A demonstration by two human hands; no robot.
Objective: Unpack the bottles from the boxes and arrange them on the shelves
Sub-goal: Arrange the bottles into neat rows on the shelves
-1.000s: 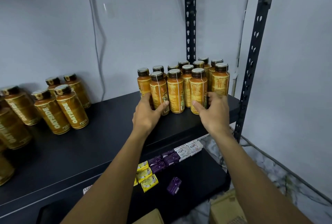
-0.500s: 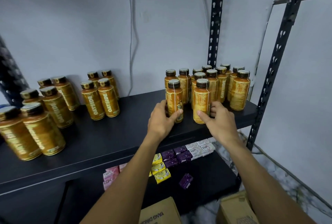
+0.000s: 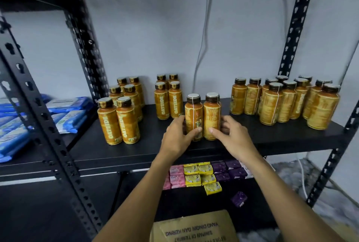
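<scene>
Bottles (image 3: 212, 114), clasped by left hand (image 3: 177, 136), right hand (image 3: 233, 136)

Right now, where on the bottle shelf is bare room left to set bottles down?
Bare shelf lies along the front, between the left cluster and the left hand, and in the gap between the held pair and the right cluster. The right end is crowded.
</scene>
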